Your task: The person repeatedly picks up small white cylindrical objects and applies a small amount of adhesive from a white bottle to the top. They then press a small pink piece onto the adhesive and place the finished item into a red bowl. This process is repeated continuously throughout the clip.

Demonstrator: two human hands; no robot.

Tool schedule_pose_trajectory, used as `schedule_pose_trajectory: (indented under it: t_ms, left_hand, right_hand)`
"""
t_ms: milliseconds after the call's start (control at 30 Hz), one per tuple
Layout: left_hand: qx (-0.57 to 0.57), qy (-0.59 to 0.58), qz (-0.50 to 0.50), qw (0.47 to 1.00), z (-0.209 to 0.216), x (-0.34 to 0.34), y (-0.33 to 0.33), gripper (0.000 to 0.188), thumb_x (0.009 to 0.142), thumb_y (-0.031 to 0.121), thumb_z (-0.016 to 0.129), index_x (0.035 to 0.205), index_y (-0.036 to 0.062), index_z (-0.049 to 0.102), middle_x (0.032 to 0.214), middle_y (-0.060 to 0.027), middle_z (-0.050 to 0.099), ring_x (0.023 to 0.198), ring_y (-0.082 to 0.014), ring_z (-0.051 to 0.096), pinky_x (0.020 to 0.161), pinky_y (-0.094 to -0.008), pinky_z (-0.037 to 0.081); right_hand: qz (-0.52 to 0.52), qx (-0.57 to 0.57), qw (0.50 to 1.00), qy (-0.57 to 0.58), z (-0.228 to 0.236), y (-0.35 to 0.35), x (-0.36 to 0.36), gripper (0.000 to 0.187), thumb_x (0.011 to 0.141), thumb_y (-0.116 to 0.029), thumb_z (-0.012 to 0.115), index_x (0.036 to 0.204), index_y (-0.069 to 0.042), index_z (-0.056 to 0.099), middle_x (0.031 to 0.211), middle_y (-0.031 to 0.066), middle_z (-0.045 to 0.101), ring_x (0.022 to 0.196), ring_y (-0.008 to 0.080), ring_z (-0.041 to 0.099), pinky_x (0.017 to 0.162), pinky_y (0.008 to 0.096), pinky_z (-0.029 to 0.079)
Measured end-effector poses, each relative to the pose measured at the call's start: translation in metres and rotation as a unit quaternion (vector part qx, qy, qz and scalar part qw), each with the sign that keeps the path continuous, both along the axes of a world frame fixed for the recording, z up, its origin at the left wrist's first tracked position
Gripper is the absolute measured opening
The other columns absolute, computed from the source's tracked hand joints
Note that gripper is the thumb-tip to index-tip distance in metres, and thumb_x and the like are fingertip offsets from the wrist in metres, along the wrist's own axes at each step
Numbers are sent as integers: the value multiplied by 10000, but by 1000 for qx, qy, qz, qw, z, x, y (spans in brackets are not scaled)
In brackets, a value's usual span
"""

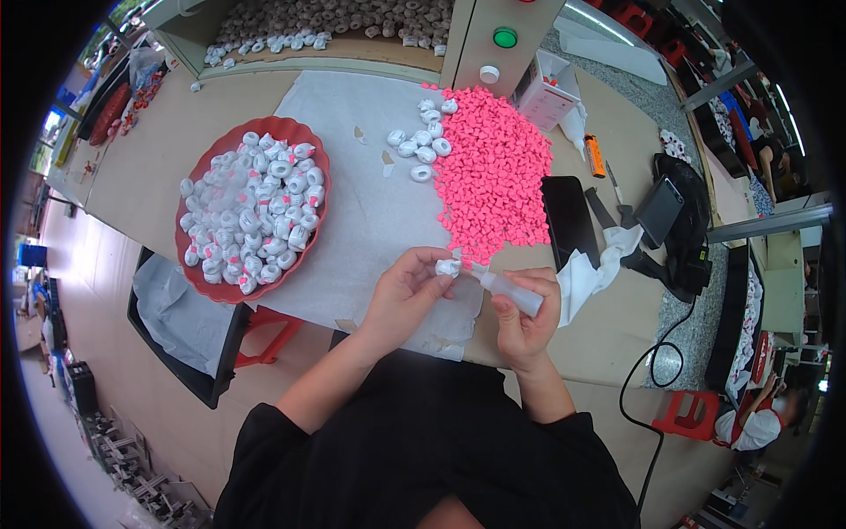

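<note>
Between the fingertips of my left hand [409,295] is a small white rounded piece [448,267]. My right hand [530,313] grips a translucent squeeze bottle [515,292], its narrow tip pointed at the white piece. Whether the tip touches the piece is too small to tell. Just beyond both hands spreads a heap of small pink pieces [489,167]. Several loose white pieces [423,145] lie along the heap's left side. To the left, a red scalloped bowl [324,181] is full of similar white pieces, some with pink bits on them.
Right of the heap lie a black phone [570,220], a crumpled white tissue [595,269], an orange packet [595,156] and a knife [614,187]. A white box [548,88] stands behind. A black tray [211,388] sits below the bowl. A person [758,423] sits at far right.
</note>
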State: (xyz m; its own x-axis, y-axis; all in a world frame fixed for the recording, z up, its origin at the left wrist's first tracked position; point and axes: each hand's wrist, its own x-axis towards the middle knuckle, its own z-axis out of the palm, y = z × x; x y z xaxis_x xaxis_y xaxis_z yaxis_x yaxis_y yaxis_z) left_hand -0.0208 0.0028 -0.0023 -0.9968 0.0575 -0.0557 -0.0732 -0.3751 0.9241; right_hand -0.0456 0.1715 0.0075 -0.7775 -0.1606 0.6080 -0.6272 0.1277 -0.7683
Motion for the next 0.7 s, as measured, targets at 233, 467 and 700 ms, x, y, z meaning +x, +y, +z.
schedule_pose_trajectory:
  t_ms: [233,467,700]
  left_hand:
    - [5,-9,-1,1000,1,0,-1,254,862,19,517,1107,-12,455,968,-57,557,866,-106,534,759,-258,455]
    - [16,-12,3,1000,2,0,-1,256,865,26,518,1110,-13,455,981,-61,557,889,-110,537,761,-260,458]
    - [9,-7,-1,1000,2,0,-1,252,869,23,508,1111,-13,449,1001,-54,550,911,-106,528,783,-255,444]
  right_hand:
    - [-6,1,1000,12,0,1,0,297,769,-88,666,969,11,471,862,130,507,736,201,507,643,265,415]
    - [-9,8,1000,11,0,3,0,298,766,-87,669,968,11,473,857,129,505,726,199,505,630,266,414]
    - [-5,7,1000,2,-1,4,-1,287,777,-91,658,969,12,471,847,123,499,720,192,494,619,262,403]
